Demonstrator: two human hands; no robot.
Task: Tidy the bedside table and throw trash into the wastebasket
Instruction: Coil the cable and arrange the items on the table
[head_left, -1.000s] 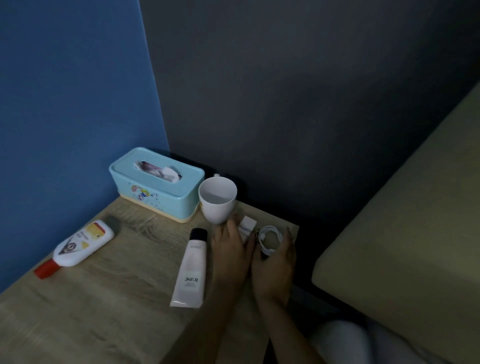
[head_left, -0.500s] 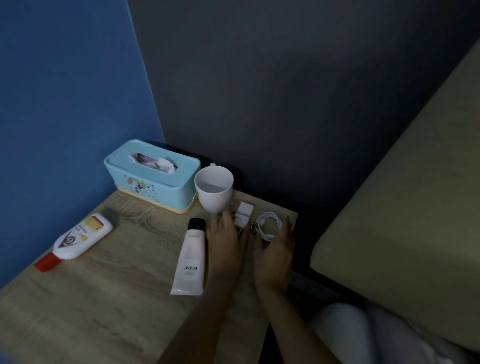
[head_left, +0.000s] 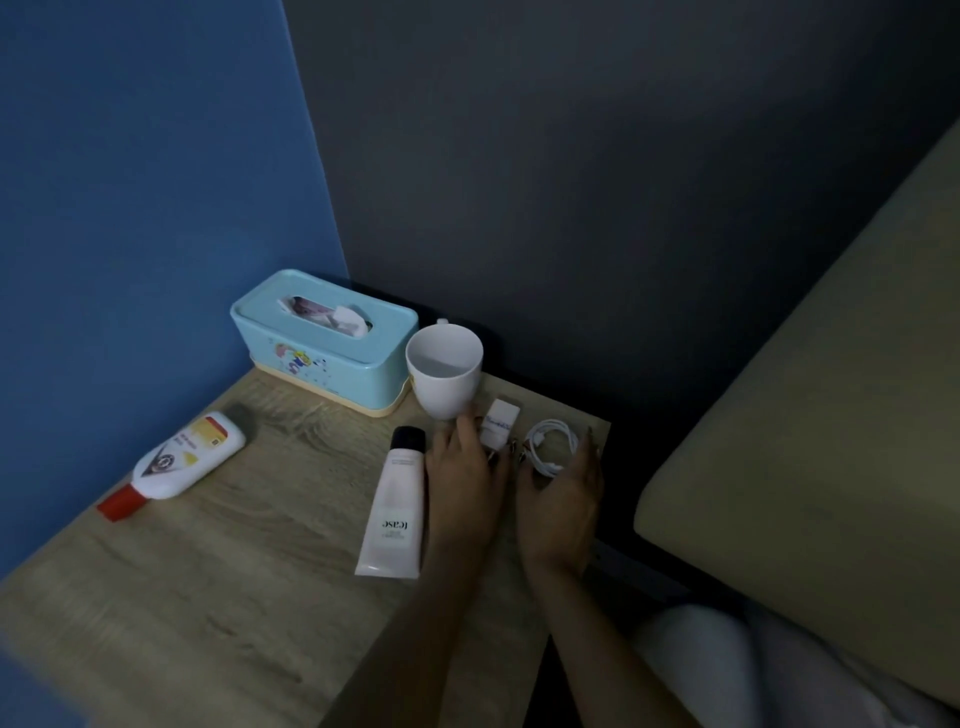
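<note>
On the wooden bedside table (head_left: 218, 597) lie a white charger plug (head_left: 500, 422) and a coiled white cable (head_left: 551, 448) near the back right corner. My left hand (head_left: 465, 483) lies flat on the table with its fingertips at the plug's near end. My right hand (head_left: 563, 499) rests beside it, fingers loosely spread around the near side of the cable coil. Neither hand grips anything. A white cream tube (head_left: 396, 506) with a black cap lies just left of my left hand. A white mug (head_left: 445, 370) stands behind the plug.
A light blue tissue box (head_left: 322, 340) stands in the back corner against the blue wall. A white bottle with a red cap (head_left: 179, 462) lies on its side at the left. A beige bed (head_left: 831, 415) sits to the right, across a dark gap.
Both hands have drawn back a little from the plug and cable, which now lie more exposed. The view has shifted slightly.
</note>
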